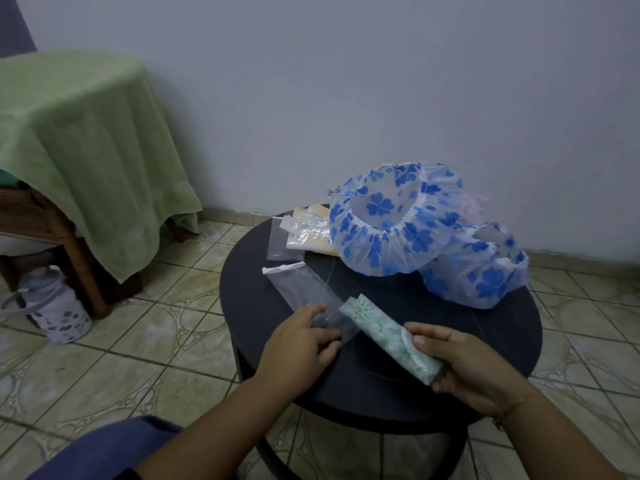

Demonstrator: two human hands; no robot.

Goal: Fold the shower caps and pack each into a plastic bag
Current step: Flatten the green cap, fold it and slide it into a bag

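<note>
Round dark table (381,386) taken as reference. Near its front edge the right hand (464,365) grips a green-patterned shower cap (388,336) rolled into a narrow tube, fingers curled round its near end, thumb on top. The far end of the roll points at the mouth of a clear plastic bag (311,296) lying flat left of the table's centre. The left hand (304,336) presses on the bag's near end with fairly straight, loosely spread fingers; whether they pinch the film I cannot tell. Two unfolded blue-flowered caps (384,220) are heaped at the table's right rear; spare bags (301,233) lie at the rear, left of the heap. Risks, as I judge them: the roll springs loose if the grip slackens; the thin film may bunch or slide on the table if its mouth is not held open, so the cap jams at the opening.
</note>
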